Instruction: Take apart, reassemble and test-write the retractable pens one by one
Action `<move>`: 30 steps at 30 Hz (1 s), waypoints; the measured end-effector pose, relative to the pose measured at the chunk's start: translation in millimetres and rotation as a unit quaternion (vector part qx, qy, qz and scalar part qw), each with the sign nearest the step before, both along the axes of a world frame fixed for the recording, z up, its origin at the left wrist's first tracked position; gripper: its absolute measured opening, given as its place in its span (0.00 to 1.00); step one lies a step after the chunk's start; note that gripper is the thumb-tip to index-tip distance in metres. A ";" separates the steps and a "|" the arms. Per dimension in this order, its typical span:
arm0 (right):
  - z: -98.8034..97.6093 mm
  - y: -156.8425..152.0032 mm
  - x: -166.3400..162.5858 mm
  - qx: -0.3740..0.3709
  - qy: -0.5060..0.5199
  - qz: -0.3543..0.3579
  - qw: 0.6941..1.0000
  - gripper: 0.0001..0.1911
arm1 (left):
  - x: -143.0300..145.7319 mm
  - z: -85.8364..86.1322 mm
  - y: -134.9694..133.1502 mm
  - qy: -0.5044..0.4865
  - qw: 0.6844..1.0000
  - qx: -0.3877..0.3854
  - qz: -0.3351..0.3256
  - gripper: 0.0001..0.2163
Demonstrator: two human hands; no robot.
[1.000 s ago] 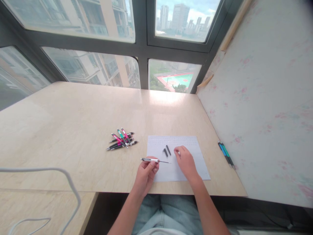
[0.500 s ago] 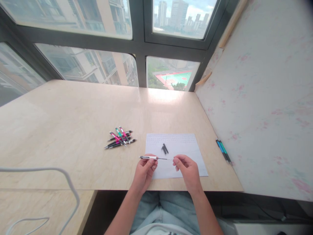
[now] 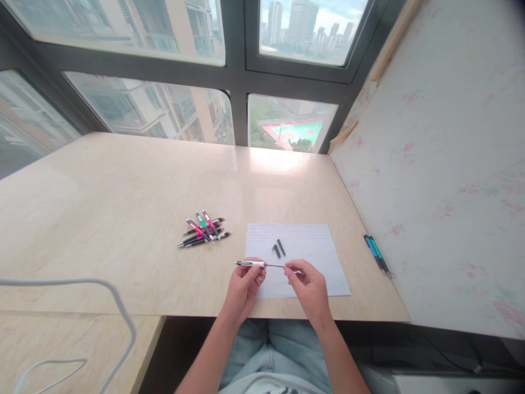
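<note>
My left hand (image 3: 245, 290) is closed round the white barrel of a pen (image 3: 251, 264), which lies level with its clip end to the left. A thin dark refill (image 3: 274, 266) sticks out of the barrel's open right end. The fingertips of my right hand (image 3: 308, 282) are pinched at the refill's tip and cover it; whether a tiny part such as a spring sits between them is hidden. Just beyond my hands, small black pen parts (image 3: 280, 248) rest on a sheet of paper (image 3: 315, 262) with faint writing along its top.
A pile of click pens (image 3: 203, 230), pink, green, black and white, lies on the wooden table (image 3: 123, 191) to the left. Two blue and green pens (image 3: 376, 253) lie by the papered wall (image 3: 443, 191). A white cable (image 3: 118, 306) loops at the lower left.
My right hand has moved left, and its fingertips now cover the refill's tip, which showed in part before. My left hand keeps its hold on the pen barrel.
</note>
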State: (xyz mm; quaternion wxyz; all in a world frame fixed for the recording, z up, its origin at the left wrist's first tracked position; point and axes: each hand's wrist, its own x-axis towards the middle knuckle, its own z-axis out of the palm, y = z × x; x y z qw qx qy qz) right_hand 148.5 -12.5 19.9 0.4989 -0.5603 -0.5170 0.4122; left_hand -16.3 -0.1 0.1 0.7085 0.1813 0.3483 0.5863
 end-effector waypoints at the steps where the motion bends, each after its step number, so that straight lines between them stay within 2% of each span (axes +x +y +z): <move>1: -1.0 -0.2 1.6 0.004 -0.008 0.002 1.000 0.08 | 0.1 0.0 0.0 -0.003 1.000 -0.001 0.002 0.07; 6: -4.2 -2.4 11.1 0.012 -0.029 -0.001 1.000 0.07 | 0.2 0.1 -0.2 -0.015 1.000 -0.004 0.008 0.07; 15: 9.4 -4.1 13.6 0.048 -0.044 -0.017 0.998 0.07 | -1.4 -4.4 0.3 -0.015 1.000 -0.010 0.005 0.08; 22: 9.3 -3.8 12.0 0.056 -0.053 -0.028 0.997 0.07 | -0.5 -2.5 0.0 -0.014 1.000 -0.011 0.002 0.08; 30: 8.6 0.9 -5.9 0.068 -0.063 0.031 0.995 0.05 | 0.7 -1.5 -1.7 0.023 0.999 0.000 -0.022 0.07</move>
